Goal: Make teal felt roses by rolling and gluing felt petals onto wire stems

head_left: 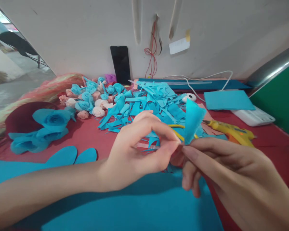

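A small folded or curled piece of blue paper stands up, wide at the top and narrow at its base. My right hand pinches that narrow base between thumb and forefinger. Right beside the base, the fingertips of my left hand are pressed together in a pinch and meet those of the right; what lies between them is hidden. Beneath both hands spreads a large blue paper sheet. Two rounded blue petals lie left of my left wrist.
Blue paper scraps are heaped behind my hands. A yellow glue gun lies at right, near a blue pad. Small paper roses and large blue flowers sit at left. A phone leans on the wall.
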Motion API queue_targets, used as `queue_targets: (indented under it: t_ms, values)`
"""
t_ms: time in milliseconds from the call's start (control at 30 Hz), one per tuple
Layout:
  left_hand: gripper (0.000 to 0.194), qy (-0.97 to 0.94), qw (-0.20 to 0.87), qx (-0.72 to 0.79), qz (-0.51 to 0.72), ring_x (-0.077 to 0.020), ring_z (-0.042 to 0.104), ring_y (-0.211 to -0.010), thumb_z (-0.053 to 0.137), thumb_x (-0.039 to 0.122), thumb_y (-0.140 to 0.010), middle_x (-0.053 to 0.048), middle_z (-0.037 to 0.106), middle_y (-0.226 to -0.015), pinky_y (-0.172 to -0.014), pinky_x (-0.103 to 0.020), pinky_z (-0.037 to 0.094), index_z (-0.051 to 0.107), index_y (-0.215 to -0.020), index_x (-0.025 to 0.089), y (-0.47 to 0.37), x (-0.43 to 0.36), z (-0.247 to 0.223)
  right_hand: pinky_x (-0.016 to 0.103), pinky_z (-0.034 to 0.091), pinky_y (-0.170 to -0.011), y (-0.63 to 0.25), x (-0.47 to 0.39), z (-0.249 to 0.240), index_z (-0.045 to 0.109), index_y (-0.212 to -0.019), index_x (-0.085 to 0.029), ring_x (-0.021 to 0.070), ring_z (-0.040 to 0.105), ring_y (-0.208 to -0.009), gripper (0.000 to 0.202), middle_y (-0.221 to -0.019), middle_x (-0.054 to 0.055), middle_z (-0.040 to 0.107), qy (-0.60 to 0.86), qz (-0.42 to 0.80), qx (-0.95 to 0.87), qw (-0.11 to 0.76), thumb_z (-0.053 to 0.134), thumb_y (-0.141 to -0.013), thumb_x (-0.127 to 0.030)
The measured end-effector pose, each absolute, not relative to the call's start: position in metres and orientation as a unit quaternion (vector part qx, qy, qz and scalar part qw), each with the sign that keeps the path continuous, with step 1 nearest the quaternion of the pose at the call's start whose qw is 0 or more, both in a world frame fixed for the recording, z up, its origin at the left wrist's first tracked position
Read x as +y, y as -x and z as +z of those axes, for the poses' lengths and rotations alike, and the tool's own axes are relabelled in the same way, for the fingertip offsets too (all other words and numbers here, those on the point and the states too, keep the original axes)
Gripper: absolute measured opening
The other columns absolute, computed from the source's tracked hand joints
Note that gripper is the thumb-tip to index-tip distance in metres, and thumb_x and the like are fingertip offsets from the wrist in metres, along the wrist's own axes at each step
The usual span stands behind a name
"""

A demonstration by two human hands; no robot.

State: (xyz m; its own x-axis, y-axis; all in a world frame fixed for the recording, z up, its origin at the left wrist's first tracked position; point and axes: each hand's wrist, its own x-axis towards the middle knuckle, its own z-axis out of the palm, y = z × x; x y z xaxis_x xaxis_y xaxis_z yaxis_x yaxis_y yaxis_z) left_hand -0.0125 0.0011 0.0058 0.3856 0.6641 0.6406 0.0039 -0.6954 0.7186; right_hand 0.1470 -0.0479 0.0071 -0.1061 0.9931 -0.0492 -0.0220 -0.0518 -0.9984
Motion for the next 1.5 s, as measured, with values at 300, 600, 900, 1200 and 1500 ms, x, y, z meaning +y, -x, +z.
queue_targets:
  t_ms: [300,600,900,1200,1500]
  values:
    - [0.010,-0.762,0.330,0.255,0.495,-0.0128,0.048,-0.055,0.068,0.018,-0.073,0.006,0.051,-0.052,-0.076,-0.036,0.040,0.059,-0.072,0.022,0.010,0.004,0.006,0.013,0.048,-0.037,-0.149,-0.049,0.005,0.069,-0.071,-0.031,0.0120,0.058,-0.040,0.013,-0.052,-0.001,0.063,0.478,0.534,-0.525,0.459,0.061,-0.080,-0.037]
    - [0.012,-0.763,0.346,0.242,0.488,-0.0098,0.048,-0.051,0.065,0.013,-0.075,0.006,0.054,-0.050,-0.079,-0.034,0.038,0.060,-0.066,0.019,0.010,0.004,0.007,0.012,0.048,-0.037,-0.148,-0.049,0.005,0.068,-0.069,-0.030,0.0113,0.058,-0.040,0.015,-0.054,-0.001,0.064,0.490,0.502,-0.549,0.455,0.060,-0.080,-0.037]
    - [0.012,-0.785,0.331,0.225,0.473,-0.0129,0.050,-0.063,0.058,0.014,-0.081,0.005,0.054,-0.055,-0.077,-0.033,0.040,0.054,-0.073,0.021,0.013,0.002,0.005,0.026,0.042,-0.024,-0.142,-0.048,0.005,0.069,-0.066,-0.027,0.0197,0.055,-0.037,0.021,-0.044,0.001,0.055,0.549,0.442,-0.519,0.484,0.066,-0.067,-0.048]
    - [0.012,-0.786,0.306,0.155,0.513,-0.0107,0.060,-0.081,0.057,0.007,-0.080,-0.001,0.066,-0.082,-0.088,-0.028,0.040,0.054,-0.075,0.017,0.015,0.003,0.007,0.024,0.043,-0.026,-0.142,-0.049,0.006,0.069,-0.067,-0.027,0.0185,0.055,-0.038,0.021,-0.044,0.000,0.056,0.530,0.484,-0.495,0.490,0.068,-0.068,-0.049]
    - [0.009,-0.728,0.410,0.210,0.508,-0.0121,0.052,-0.071,0.057,0.015,-0.083,0.002,0.062,-0.066,-0.074,-0.028,0.042,0.058,-0.075,0.019,0.016,0.001,0.003,0.013,0.047,-0.037,-0.146,-0.049,0.006,0.068,-0.069,-0.031,0.0109,0.057,-0.040,0.016,-0.053,-0.001,0.064,0.484,0.530,-0.513,0.471,0.062,-0.079,-0.042]
